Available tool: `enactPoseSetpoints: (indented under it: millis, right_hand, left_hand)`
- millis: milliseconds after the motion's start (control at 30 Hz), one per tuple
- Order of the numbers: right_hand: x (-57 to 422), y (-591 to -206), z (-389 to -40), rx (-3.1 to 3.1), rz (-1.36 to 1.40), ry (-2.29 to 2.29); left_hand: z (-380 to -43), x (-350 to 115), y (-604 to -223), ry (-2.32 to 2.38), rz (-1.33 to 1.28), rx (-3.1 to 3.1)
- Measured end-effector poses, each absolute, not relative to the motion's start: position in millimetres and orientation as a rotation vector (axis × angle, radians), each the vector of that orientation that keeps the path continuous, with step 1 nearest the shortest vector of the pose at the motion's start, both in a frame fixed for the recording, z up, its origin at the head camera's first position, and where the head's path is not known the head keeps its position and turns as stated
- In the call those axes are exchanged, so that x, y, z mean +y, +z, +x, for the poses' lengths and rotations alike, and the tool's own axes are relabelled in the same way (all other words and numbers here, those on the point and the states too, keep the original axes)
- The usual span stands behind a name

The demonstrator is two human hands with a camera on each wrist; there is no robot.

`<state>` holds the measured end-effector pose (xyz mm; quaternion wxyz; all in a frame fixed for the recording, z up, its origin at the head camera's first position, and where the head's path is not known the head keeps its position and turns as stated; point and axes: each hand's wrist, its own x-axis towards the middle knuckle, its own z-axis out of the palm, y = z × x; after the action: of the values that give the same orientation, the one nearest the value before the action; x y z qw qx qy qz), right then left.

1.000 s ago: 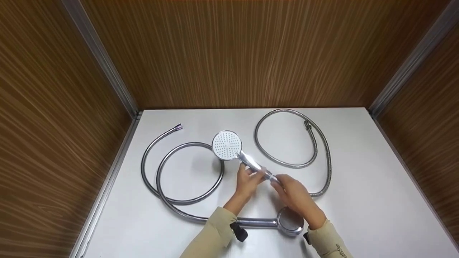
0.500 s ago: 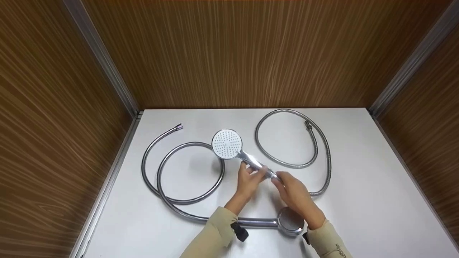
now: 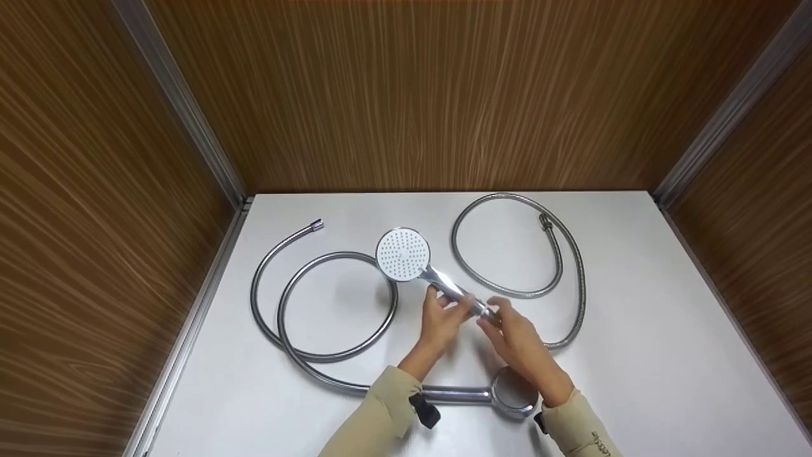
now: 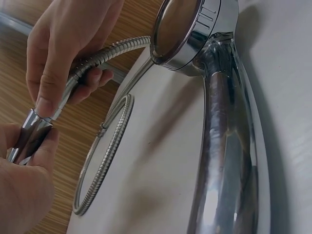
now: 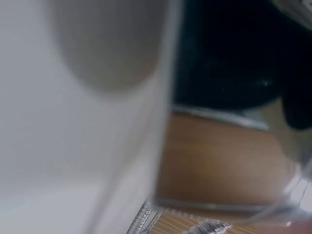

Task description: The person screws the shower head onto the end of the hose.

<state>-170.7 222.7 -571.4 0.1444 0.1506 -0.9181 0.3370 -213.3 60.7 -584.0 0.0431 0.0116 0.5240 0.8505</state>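
Note:
A chrome hand shower [image 3: 402, 254] with a white spray face is held tilted above the table, its face up. My left hand [image 3: 441, 320] grips the lower part of its handle. Against the handle's end, my right hand [image 3: 521, 339] pinches the end fitting of a ribbed metal hose [image 4: 122, 48]. In the left wrist view the thumb lies along this fitting, with fingers curled behind it. Below both hands lies a second chrome hand shower [image 3: 457, 395]. Its round head [image 5: 219, 161] fills much of the right wrist view, hiding most of the right hand.
A smooth grey hose [image 3: 336, 357] loops over the left of the white table [image 3: 641, 266] and runs to the second hand shower. The ribbed hose loops at the back right, its free end fitting [image 3: 545, 221] inside the loop. Wood-grain panels [image 3: 406, 95] enclose the table.
The right fingers shift and loosen slightly around the hose fitting at the handle's end. The held hand shower rises a little in the head view; the left grip stays the same.

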Motion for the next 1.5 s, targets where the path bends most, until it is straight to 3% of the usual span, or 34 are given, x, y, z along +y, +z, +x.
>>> enactPoseSetpoints:
  millis: [1500]
  right_hand:
    - [218.3,-572.3,-168.0,-2.562,0.403,0.869]
  left_hand:
    - [-210.2,64.8,-581.4,2.648,0.048,1.575]
